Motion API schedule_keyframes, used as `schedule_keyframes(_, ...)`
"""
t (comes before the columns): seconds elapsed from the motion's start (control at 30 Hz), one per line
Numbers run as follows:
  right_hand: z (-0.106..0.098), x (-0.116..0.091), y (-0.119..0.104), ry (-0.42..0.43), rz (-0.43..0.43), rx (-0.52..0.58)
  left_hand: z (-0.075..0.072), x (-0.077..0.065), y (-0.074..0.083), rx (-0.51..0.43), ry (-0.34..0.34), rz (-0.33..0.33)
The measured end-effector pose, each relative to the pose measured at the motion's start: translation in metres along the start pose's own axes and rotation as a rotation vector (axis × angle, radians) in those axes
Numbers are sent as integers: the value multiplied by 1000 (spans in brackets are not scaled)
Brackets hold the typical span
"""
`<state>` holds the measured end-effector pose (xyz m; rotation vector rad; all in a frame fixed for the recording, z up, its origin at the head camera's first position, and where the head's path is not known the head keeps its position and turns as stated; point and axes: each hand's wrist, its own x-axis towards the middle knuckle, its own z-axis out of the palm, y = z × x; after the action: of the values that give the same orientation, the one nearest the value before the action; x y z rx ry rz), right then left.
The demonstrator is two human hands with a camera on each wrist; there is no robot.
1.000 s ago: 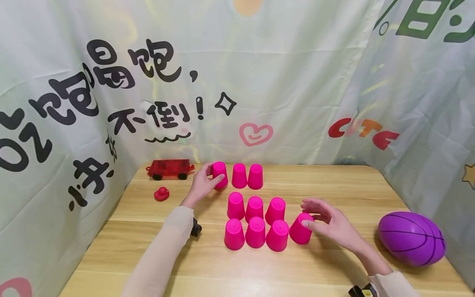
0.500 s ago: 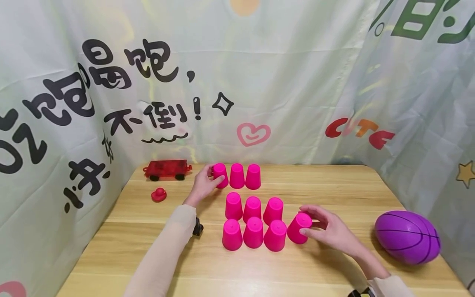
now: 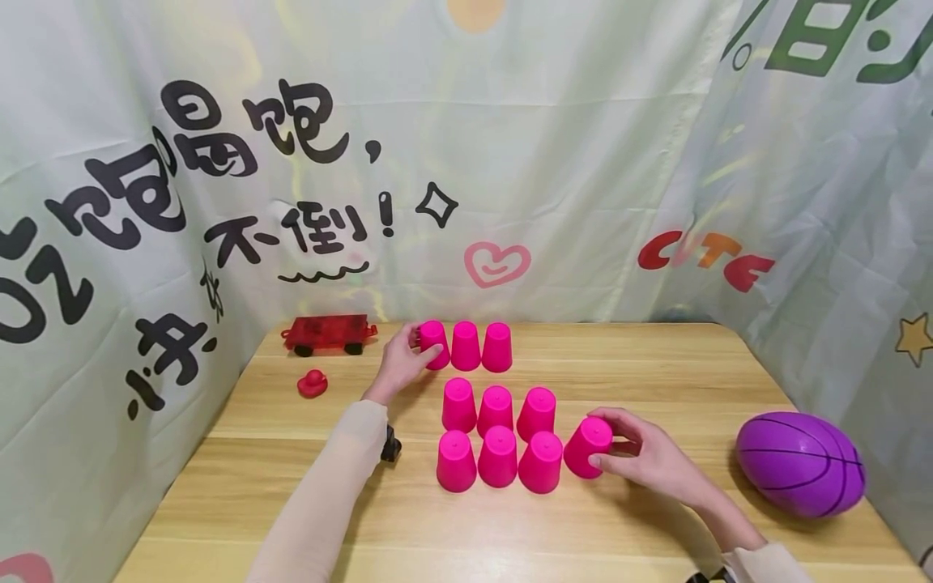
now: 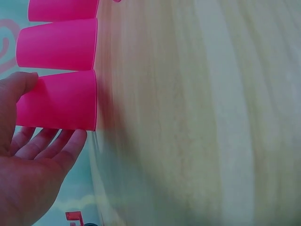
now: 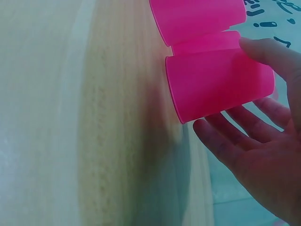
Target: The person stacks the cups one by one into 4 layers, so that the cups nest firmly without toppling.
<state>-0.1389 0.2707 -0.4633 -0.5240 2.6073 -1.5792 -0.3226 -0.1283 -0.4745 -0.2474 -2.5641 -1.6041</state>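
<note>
Pink cups stand upside down on the wooden table in three rows. My left hand [image 3: 402, 361] is at the left end of the back row, holding the end cup [image 4: 59, 101] with the thumb on one side and the fingers on the other. Beside it stand two more cups, the nearer [image 3: 466, 346] right against it. At the right end of the front row, my right hand [image 3: 652, 453] holds another cup [image 5: 218, 84] between thumb and fingers; it leans slightly in the head view. To its left is a front-row cup [image 3: 541, 463], with the middle row's cups [image 3: 537, 413] behind.
A red toy wagon [image 3: 328, 334] and a small red rubber duck [image 3: 313, 384] sit at the table's back left. On the right lies a purple ball [image 3: 800, 465] with black lines. A printed curtain [image 3: 583, 178] hangs around the back and sides of the table [image 3: 641, 534].
My right fingers have come closer around the front-row end cup, and the hand has sunk a little. The left hand stays on its cup. The head view has shifted slightly.
</note>
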Motion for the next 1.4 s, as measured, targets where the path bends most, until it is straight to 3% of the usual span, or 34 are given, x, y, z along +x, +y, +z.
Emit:
schedule_keyframes(0.57,0,0,0,-39,68,-28,-2,-2,1,-18,-17,-40)
schedule_keyframes(0.9,-8,18,-2,40,-6,-56,-15,-9,0,-57,-36,-4)
schedule_keyframes(1.27,-15,60,-8,92,33,-128,-34,-38,7,-75,-38,79)
schedule_keyframes(1.4,-15,76,-10,107,30,-124,-37,-50,12,-78,-70,105)
